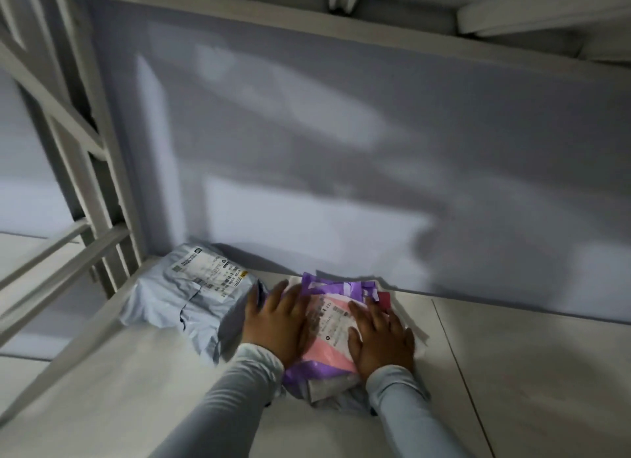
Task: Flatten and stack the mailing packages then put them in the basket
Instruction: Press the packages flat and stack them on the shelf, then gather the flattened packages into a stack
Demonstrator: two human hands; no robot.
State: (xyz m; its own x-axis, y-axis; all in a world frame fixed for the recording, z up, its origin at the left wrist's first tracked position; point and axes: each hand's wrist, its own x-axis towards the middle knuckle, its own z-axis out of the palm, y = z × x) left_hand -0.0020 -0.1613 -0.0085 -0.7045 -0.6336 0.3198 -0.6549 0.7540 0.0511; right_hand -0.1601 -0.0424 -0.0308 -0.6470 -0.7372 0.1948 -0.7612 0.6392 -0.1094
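A pile of mailing packages lies on the white surface near the wall. On top is a pink package (329, 350) with a white label, over a purple one (334, 283). My left hand (276, 324) presses flat on the pile's left side. On the right side of the pink package lies my right hand (382, 341), its fingers straight. A grey-blue package (191, 293) with a printed label sits to the left, touching the pile. No basket is in view.
The white surface (512, 372) runs along a grey wall (341, 150). A white metal frame with rails (68, 245) stands at the left edge. A shelf board (307, 17) hangs overhead.
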